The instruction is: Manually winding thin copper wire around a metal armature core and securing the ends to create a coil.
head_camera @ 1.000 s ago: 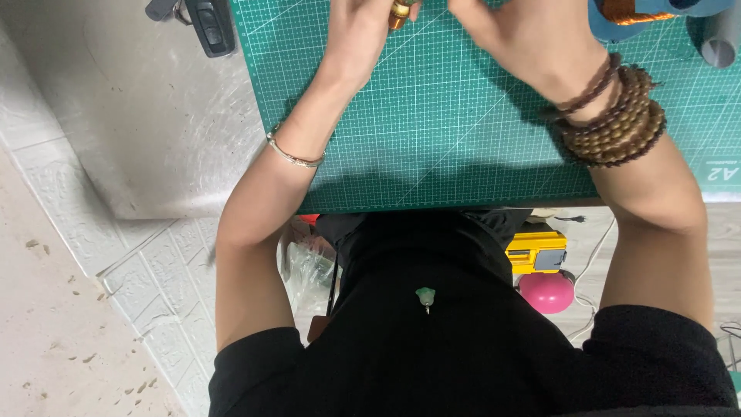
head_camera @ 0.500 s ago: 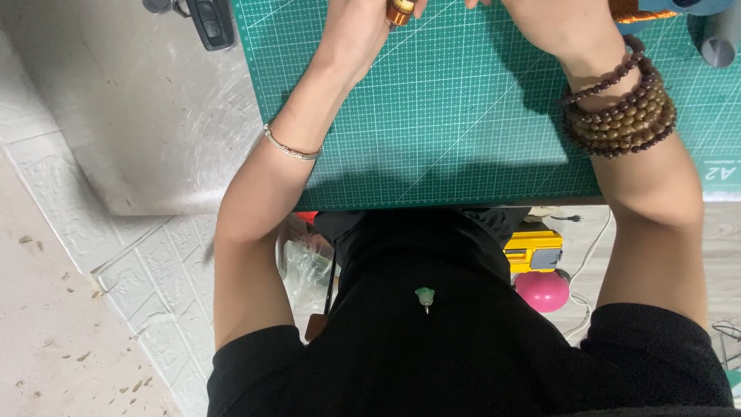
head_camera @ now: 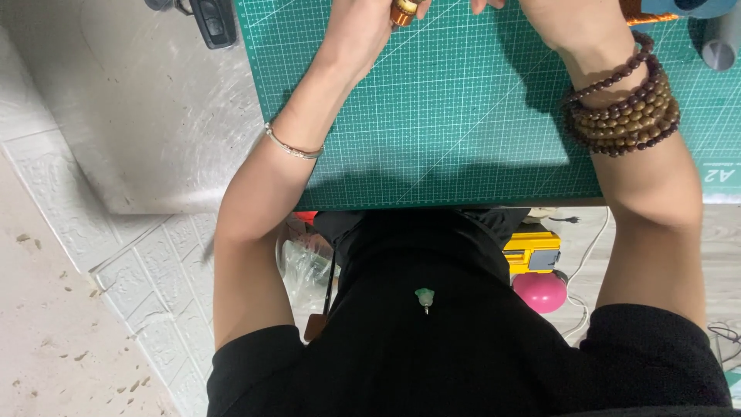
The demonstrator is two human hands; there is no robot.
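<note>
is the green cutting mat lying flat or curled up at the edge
Flat. The green cutting mat lies spread on the table, its near edge straight along the table's rim, and both forearms rest on it without any lifted corner showing.

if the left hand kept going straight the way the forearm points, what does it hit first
Probably the small amber cylinder, which the left hand already touches at the frame's top edge. Beyond it only green cutting mat shows before the picture ends.

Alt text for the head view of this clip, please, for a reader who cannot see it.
Seen from above, a person's left hand grips a small amber cylinder with a gold band at the top edge of a green gridded cutting mat. The right hand, wrist wrapped in brown wooden bead bracelets, reaches beside it, mostly out of frame.
</note>
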